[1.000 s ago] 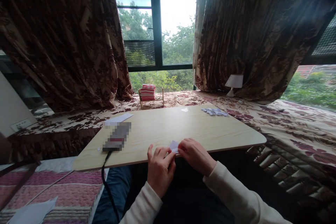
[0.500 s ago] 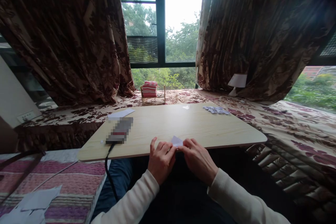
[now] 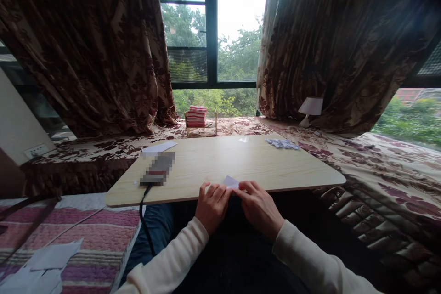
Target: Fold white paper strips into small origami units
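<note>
A small white folded piece of paper (image 3: pixel 230 182) lies at the near edge of a light wooden lap table (image 3: pixel 241 161). My left hand (image 3: pixel 212 206) and my right hand (image 3: pixel 258 206) meet over it, fingertips pinched on its near side. Both hands rest on the table's front edge, and most of the paper is hidden under the fingers. Cream sleeves cover both my forearms.
A blurred dark device (image 3: pixel 157 170) with a black cable (image 3: pixel 143 220) lies on the table's left. A white sheet (image 3: pixel 159 148) and crumpled papers (image 3: pixel 282 144) sit at the far edge. Loose white sheets (image 3: pixel 48 262) lie on a striped blanket. A small lamp (image 3: pixel 310 108) stands by the curtains.
The view has tilted up and shifted slightly. My hands stay together on the small paper, and its raised flap now lies lower and flatter.
</note>
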Action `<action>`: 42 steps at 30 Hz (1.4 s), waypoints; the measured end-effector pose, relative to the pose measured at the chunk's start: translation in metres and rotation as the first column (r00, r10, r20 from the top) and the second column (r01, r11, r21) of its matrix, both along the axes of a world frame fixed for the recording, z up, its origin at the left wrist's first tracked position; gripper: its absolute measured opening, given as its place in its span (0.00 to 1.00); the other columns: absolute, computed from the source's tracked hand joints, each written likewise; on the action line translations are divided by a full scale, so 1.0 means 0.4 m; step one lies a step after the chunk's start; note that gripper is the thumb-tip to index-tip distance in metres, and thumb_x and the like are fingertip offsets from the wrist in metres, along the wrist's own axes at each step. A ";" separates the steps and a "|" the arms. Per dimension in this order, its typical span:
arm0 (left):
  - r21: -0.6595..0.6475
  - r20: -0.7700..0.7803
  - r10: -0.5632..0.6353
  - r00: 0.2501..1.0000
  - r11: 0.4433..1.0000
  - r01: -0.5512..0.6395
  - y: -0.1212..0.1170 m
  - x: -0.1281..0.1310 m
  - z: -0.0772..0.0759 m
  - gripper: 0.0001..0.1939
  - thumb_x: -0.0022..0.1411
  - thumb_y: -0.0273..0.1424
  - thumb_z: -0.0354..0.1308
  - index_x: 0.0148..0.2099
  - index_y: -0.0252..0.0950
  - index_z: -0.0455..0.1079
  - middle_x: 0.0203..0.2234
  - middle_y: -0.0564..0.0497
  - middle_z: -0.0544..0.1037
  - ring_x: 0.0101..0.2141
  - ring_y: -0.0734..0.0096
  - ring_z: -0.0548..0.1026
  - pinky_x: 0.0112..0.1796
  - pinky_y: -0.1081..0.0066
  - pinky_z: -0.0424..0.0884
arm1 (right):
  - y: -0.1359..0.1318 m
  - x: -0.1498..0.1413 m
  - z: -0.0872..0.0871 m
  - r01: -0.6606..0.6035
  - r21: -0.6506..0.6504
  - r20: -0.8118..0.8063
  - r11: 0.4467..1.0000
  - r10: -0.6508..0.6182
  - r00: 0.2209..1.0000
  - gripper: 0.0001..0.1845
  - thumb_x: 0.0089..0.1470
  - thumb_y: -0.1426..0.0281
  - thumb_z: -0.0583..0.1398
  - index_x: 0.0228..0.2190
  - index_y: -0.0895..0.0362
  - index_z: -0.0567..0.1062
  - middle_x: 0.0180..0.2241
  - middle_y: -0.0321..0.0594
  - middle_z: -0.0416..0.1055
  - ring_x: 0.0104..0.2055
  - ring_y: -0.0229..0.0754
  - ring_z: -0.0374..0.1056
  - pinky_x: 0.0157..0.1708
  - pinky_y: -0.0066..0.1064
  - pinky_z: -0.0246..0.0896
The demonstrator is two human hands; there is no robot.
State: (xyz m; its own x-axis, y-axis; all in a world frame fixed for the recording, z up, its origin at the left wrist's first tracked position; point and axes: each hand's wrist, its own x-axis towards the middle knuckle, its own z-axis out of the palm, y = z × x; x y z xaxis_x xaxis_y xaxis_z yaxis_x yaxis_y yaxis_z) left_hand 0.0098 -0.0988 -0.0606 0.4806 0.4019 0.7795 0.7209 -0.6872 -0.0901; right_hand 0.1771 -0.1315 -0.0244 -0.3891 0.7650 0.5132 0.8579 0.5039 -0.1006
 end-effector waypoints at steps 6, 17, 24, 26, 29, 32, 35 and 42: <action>-0.031 -0.019 -0.020 1.000 0.999 0.020 0.001 0.004 0.020 0.09 0.60 0.26 0.51 0.44 0.36 0.68 0.36 0.51 0.75 0.38 0.65 0.69 0.47 0.55 0.57 | 0.000 0.004 -0.007 0.005 0.008 0.076 1.000 -0.006 0.997 0.22 0.51 0.80 0.53 0.47 0.54 0.69 0.40 0.42 0.67 0.43 0.43 0.60 0.43 0.33 0.61; 0.044 0.057 -0.052 0.997 0.998 0.049 0.013 -0.012 0.006 0.08 0.59 0.27 0.55 0.42 0.39 0.69 0.35 0.52 0.77 0.38 0.67 0.71 0.46 0.59 0.59 | 0.008 0.028 -0.036 -0.073 0.063 0.092 0.995 0.067 0.993 0.27 0.47 0.83 0.52 0.50 0.56 0.67 0.46 0.44 0.65 0.47 0.44 0.58 0.47 0.34 0.61; 0.042 0.099 -0.061 0.993 0.997 0.058 0.012 -0.009 0.000 0.07 0.59 0.26 0.54 0.41 0.38 0.69 0.36 0.51 0.77 0.40 0.67 0.71 0.47 0.60 0.59 | -0.012 0.026 -0.010 -0.064 0.048 0.093 0.997 0.059 0.994 0.27 0.47 0.82 0.53 0.50 0.56 0.66 0.45 0.44 0.66 0.46 0.43 0.60 0.46 0.32 0.62; 0.035 0.092 -0.060 0.994 0.998 0.057 0.011 -0.007 -0.001 0.08 0.59 0.26 0.54 0.42 0.39 0.70 0.36 0.51 0.77 0.40 0.67 0.71 0.47 0.61 0.59 | -0.017 0.024 -0.002 -0.060 0.030 0.096 0.998 0.057 0.994 0.27 0.48 0.82 0.53 0.50 0.55 0.65 0.45 0.43 0.66 0.46 0.43 0.60 0.45 0.31 0.62; 0.019 0.086 -0.046 0.995 0.999 0.044 0.009 -0.004 0.002 0.08 0.59 0.27 0.53 0.42 0.39 0.70 0.36 0.51 0.76 0.40 0.67 0.71 0.46 0.61 0.59 | -0.023 0.018 0.004 -0.038 0.008 0.104 0.999 0.036 0.994 0.26 0.48 0.81 0.53 0.50 0.54 0.65 0.44 0.43 0.65 0.45 0.42 0.60 0.43 0.31 0.62; 0.004 0.093 -0.025 0.995 1.000 0.025 0.006 -0.001 0.006 0.08 0.59 0.28 0.53 0.41 0.39 0.70 0.35 0.51 0.77 0.40 0.66 0.71 0.45 0.61 0.59 | -0.023 0.009 0.004 -0.002 0.014 0.128 1.000 0.000 0.992 0.27 0.47 0.82 0.54 0.49 0.54 0.66 0.43 0.44 0.66 0.45 0.43 0.60 0.41 0.30 0.63; -0.006 0.105 -0.007 0.994 1.000 0.008 0.001 0.001 0.009 0.07 0.59 0.28 0.54 0.40 0.40 0.71 0.36 0.52 0.77 0.40 0.67 0.70 0.47 0.59 0.58 | -0.019 0.004 0.004 0.020 0.014 0.137 1.000 -0.022 0.990 0.26 0.47 0.82 0.54 0.48 0.54 0.67 0.42 0.43 0.66 0.45 0.43 0.60 0.40 0.29 0.63; 0.019 0.130 -0.017 0.991 1.000 0.015 0.001 0.000 0.010 0.06 0.59 0.28 0.54 0.38 0.40 0.71 0.35 0.54 0.78 0.39 0.68 0.71 0.48 0.58 0.56 | -0.022 0.013 -0.009 -0.009 -0.001 0.088 1.000 0.010 0.996 0.27 0.47 0.83 0.52 0.49 0.56 0.66 0.45 0.44 0.65 0.46 0.43 0.58 0.43 0.30 0.62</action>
